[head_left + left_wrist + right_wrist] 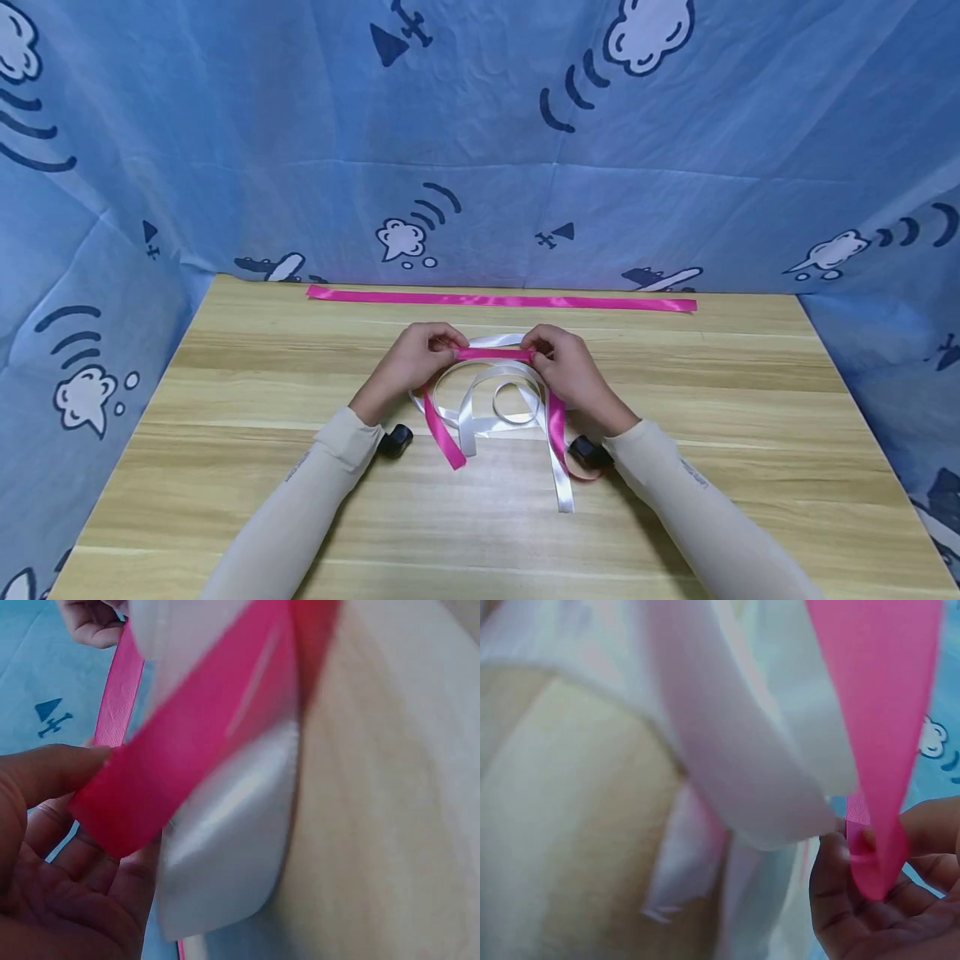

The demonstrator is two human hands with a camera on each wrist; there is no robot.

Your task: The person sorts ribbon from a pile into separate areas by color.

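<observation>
Both hands hold one pink satin ribbon [495, 354], with a short stretch between them. My left hand [422, 354] pinches it between thumb and fingers; in the left wrist view the pink ribbon [187, 742] loops over the fingers of the left hand [67, 847]. My right hand [566, 367] pinches the other end of that stretch, and in the right wrist view the pink ribbon [889, 712] folds at the fingertips of the right hand [900, 900]. Pink tails hang down on both sides. A loosely coiled white ribbon [467, 421] lies beneath and between the hands.
Another pink ribbon [495, 300] lies straight along the back edge of the wooden table [465, 542]. A blue patterned cloth [480, 125] hangs behind and at the sides. Black wrist devices [396, 442] sit under the forearms, beside the ribbon tails.
</observation>
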